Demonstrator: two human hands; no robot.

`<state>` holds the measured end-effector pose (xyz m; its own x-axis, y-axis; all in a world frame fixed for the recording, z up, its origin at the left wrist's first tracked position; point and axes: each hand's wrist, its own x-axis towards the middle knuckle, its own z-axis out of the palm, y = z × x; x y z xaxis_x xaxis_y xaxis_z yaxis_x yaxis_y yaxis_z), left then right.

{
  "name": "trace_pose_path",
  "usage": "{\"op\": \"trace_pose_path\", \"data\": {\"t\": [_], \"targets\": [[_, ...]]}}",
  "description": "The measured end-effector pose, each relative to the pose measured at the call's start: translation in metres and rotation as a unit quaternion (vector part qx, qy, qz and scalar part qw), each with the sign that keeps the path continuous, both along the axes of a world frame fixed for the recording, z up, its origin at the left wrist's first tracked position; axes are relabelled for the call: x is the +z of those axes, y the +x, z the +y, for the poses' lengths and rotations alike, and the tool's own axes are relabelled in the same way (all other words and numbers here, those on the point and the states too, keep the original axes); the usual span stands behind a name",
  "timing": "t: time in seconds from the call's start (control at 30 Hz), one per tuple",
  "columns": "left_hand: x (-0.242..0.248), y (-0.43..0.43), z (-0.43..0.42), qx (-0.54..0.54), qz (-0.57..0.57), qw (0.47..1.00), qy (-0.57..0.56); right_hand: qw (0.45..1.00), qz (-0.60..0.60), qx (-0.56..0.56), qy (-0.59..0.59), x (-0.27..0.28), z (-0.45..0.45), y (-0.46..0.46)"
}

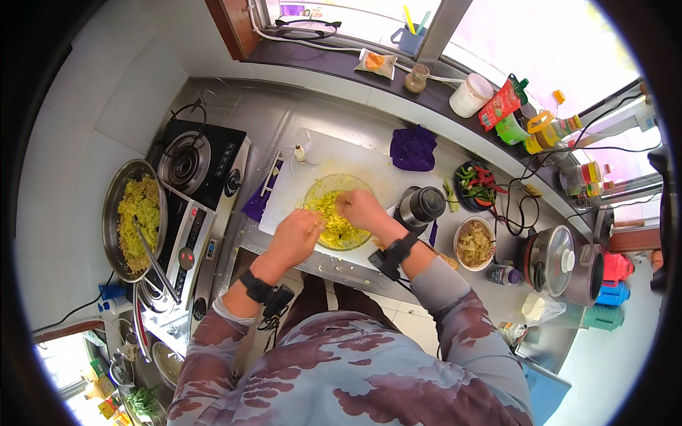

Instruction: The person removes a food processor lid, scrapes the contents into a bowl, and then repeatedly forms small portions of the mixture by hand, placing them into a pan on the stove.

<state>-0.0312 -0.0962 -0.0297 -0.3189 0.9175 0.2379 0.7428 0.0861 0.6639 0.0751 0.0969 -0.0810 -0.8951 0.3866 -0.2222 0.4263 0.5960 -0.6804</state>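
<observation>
A clear glass bowl (331, 183) holds a chopped yellow mixture (341, 230) with green bits. It stands on a white cutting board (330, 149) in front of me. My left hand (297, 236) is over the bowl's left side, its fingers curled together with yellow crumbs about the fingertips. Above the mixture, my right hand (362, 210) is bent down with its fingertips close together. The hands themselves hide whether anything is pinched in either one. A black wrist device is strapped on each arm.
Left, a frying pan (109, 223) of yellow-green food sits on an induction cooker (184, 234) beside a gas burner (185, 162). Right of the bowl are a black-lidded grinder (423, 205), a bowl of peppers (462, 205), a bowl of pale food (474, 242) and a glass-lidded pot (559, 261).
</observation>
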Motion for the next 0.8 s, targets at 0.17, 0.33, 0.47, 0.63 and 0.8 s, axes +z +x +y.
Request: {"op": "trace_pose_path", "data": {"t": [0.17,0.33,0.47,0.63,0.8], "targets": [[0.009,-0.027,-0.002,0.093,-0.047,0.995,0.001,0.99,0.072,-0.046,-0.109,-0.004,-0.039,-0.033],[-0.01,-0.036,0.005,0.113,0.044,0.992,0.045,0.977,-0.137,0.165,-0.013,0.003,-0.037,0.0],[-0.033,-0.036,0.021,0.141,0.069,0.987,0.019,0.986,0.064,-0.005,0.153,-0.001,-0.019,0.004],[-0.056,-0.033,0.043,0.156,-0.011,0.982,-0.105,0.971,-0.216,0.039,0.096,-0.009,-0.037,-0.006],[-0.069,-0.029,0.043,0.171,0.0,0.982,-0.079,0.987,-0.148,-0.043,0.035,-0.016,-0.041,-0.006]]}}
